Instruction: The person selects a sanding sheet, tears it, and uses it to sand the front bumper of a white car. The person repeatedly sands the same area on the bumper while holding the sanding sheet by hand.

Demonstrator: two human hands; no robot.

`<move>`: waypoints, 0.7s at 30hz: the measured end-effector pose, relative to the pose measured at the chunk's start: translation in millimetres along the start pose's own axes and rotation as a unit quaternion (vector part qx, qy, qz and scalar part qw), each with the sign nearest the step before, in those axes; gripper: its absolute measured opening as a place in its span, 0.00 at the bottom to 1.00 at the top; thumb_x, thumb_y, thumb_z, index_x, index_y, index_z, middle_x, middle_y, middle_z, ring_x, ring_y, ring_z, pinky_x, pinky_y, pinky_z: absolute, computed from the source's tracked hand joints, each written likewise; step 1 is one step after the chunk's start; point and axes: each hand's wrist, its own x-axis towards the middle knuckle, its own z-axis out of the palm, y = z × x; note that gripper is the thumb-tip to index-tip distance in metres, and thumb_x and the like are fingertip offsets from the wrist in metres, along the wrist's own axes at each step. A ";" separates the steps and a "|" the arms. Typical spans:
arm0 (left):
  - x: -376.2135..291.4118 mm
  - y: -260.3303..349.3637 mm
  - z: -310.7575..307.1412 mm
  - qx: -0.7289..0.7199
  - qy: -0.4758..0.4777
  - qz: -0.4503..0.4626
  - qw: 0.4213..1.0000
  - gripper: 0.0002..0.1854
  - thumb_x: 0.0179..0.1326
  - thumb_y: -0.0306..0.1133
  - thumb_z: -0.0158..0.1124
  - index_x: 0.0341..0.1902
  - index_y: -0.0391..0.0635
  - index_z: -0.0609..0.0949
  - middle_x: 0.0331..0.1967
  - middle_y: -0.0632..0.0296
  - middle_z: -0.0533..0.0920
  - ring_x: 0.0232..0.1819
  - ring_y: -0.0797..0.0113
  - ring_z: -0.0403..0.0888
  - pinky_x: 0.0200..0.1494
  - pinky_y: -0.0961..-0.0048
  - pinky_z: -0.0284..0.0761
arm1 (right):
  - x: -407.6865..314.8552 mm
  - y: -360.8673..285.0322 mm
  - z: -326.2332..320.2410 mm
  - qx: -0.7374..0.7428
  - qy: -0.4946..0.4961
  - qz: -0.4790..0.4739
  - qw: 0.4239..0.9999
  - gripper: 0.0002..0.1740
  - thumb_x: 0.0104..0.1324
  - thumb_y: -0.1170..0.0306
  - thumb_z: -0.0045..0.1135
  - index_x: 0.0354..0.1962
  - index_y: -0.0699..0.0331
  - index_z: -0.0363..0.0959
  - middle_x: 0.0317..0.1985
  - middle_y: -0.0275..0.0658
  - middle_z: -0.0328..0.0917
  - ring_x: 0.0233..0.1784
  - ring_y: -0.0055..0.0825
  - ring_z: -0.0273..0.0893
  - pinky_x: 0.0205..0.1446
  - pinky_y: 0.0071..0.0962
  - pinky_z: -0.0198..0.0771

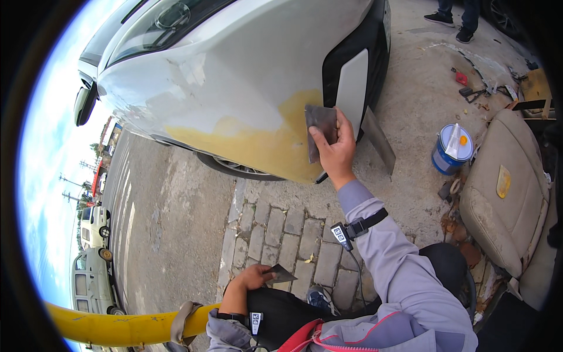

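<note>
My right hand (338, 147) is raised to the corner of a car's silver bumper (264, 79) and grips a dark grey sheet (320, 125), apparently sandpaper. The sheet lies over or just in front of a dull patch of yellow body filler (246, 141); contact is hard to judge. Whether a block backs it is hidden. Filler spreads along the bumper's lower edge towards the wheel (237, 169). Low down by my knee, my left hand (253, 278) pinches a smaller dark sheet (283, 273), one pointed corner sticking out.
To the right stand a blue-sided can (444, 152) with a white tube (453, 141) on its lid and a beige car seat (501, 189) bearing a filler-smeared piece (503, 181). A yellow pipe (132, 328) crosses lower left. Another person's legs (470, 17) show at top right.
</note>
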 end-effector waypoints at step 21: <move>-9.1 9.8 -1.9 -0.030 0.000 -0.025 0.999 0.16 0.71 0.41 0.65 0.54 0.43 0.86 0.36 0.66 0.88 0.40 0.76 0.79 0.47 0.70 0.77 | 19.8 -6.6 -3.1 -0.024 -0.035 -0.042 0.998 0.40 0.59 0.68 0.77 0.66 0.67 0.67 0.55 0.45 0.75 0.58 0.35 0.79 0.62 0.32 0.76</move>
